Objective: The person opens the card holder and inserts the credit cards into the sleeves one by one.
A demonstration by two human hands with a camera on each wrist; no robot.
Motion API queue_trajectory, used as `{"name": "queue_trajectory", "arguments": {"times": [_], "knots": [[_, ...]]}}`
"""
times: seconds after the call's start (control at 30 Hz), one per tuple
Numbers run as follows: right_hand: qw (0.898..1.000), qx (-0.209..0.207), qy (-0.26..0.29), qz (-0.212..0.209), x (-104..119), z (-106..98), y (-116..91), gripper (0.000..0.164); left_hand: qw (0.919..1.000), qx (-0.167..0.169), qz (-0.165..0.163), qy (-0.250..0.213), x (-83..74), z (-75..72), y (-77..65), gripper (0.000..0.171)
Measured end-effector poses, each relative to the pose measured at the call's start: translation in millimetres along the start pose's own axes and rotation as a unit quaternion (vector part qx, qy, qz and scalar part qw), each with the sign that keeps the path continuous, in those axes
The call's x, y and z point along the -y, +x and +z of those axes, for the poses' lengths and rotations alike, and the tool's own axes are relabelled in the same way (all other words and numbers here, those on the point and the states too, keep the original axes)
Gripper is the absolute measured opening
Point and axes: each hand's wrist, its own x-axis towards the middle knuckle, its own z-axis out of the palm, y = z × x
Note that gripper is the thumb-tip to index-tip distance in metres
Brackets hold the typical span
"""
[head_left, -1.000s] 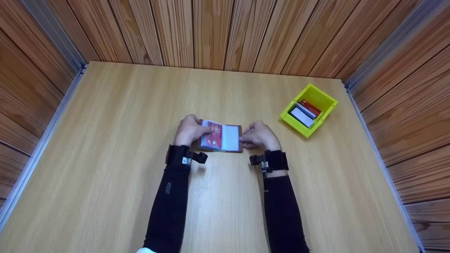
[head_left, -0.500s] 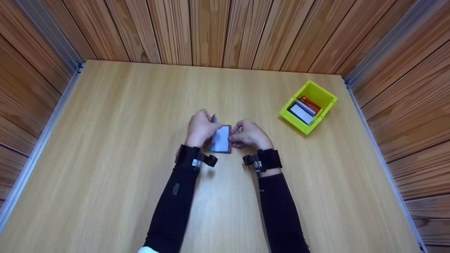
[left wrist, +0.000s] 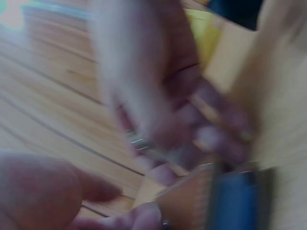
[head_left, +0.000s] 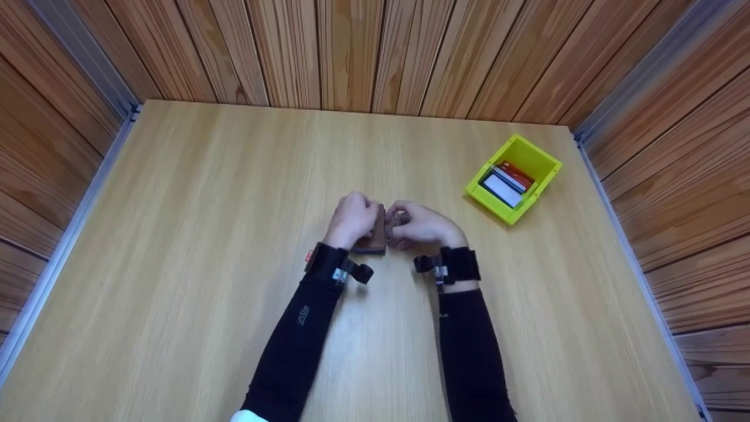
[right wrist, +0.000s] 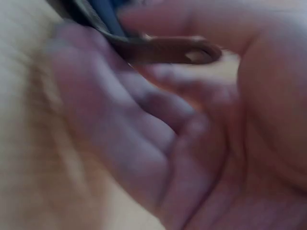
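A brown leather card holder (head_left: 378, 231) lies folded on the table between both hands. My left hand (head_left: 353, 218) is over its left part, thumb and fingertips at the brown cover. On the other side my right hand (head_left: 425, 225) has its fingers curled at the holder's right edge. Seen from the right wrist, a brown strap (right wrist: 165, 50) with a pale round spot near its end sticks out between thumb and fingers. Blue inner pages (left wrist: 235, 201) show at the holder's edge in the left wrist view, which is blurred.
A yellow-green plastic box (head_left: 533, 157) stands at the back right of the wooden table (head_left: 234, 176). Inside it are a white card (head_left: 503, 191) and red items (head_left: 517, 175). Wood-panelled walls (head_left: 351, 53) enclose the table at the back and sides.
The card holder lay open with a red card and clear sleeves showing; my left hand has folded its left side over to the right. The right hand stays at the right edge.
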Motion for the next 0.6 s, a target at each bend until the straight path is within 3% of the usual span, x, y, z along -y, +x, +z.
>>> {"name": "queue_trajectory", "arguments": {"times": [0.13,0.23,0.43,0.6], "knots": [[1.000,0.011,-0.004,-0.024,-7.7,-10.5,-5.7,0.028,0.9998,0.008,0.001,0.020,-6.7,-16.2,-14.5,0.012],[0.999,0.001,-0.002,-0.048,-11.8,-13.6,-6.1,0.023,0.9995,-0.008,-0.012,0.029,-6.7,-20.3,-18.1,0.016],[0.995,-0.039,-0.032,-0.086,-10.2,-9.8,-0.5,0.018,0.9959,-0.055,-0.067,0.026,17.6,-16.5,4.5,0.046],[0.982,-0.067,-0.069,-0.164,-8.7,2.8,12.7,0.016,0.9926,-0.040,-0.105,0.048,41.3,-13.6,25.1,0.047]]}}
